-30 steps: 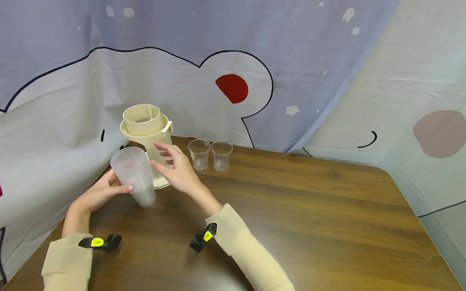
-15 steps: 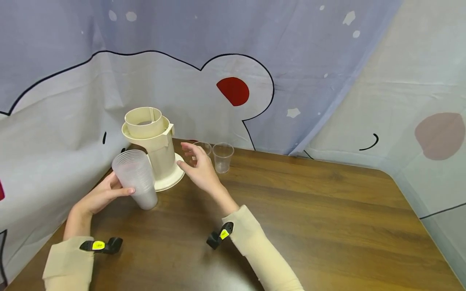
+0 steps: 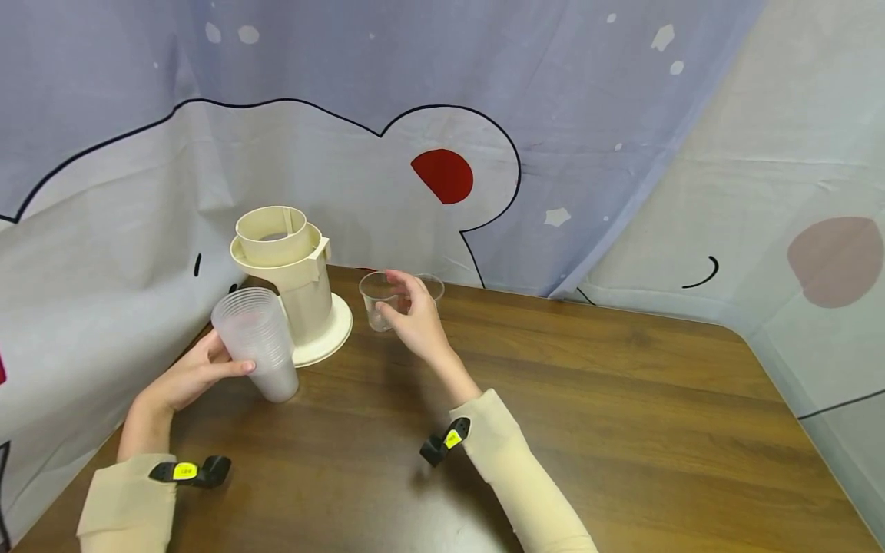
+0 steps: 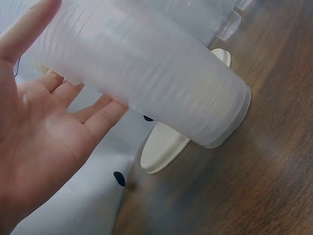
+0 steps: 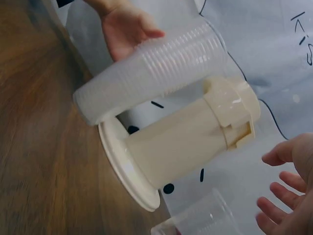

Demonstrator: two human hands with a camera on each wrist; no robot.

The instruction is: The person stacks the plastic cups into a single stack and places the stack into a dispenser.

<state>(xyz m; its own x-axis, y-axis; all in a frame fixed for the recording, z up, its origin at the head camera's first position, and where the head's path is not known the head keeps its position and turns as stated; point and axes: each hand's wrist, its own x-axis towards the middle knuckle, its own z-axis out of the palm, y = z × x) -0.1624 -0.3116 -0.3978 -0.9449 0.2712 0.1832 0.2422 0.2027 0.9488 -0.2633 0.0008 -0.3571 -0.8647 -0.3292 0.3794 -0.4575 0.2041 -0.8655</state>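
My left hand (image 3: 193,370) grips a tall stack of nested clear plastic cups (image 3: 261,346), thumb in front and fingers behind. The stack leans, mouths up and toward the left, with its base low over the table; it fills the left wrist view (image 4: 161,73). Out past it, my right hand (image 3: 420,321) has its fingers spread and slightly bent in front of two single clear cups. The left single cup (image 3: 374,306) shows beside the thumb, while the right one (image 3: 435,286) is mostly hidden behind the hand. In the right wrist view a gap separates those fingers from the nearer cup (image 5: 208,218).
A cream plastic cup holder (image 3: 304,299) with a round base and ring-shaped top stands just behind the stack. The wooden table (image 3: 588,415) meets a patterned curtain (image 3: 346,177) at the back and left.
My right hand has moved right, from beside the cup stack and holder to in front of the two single cups. The left hand has kept its hold on the stack, nearly still.
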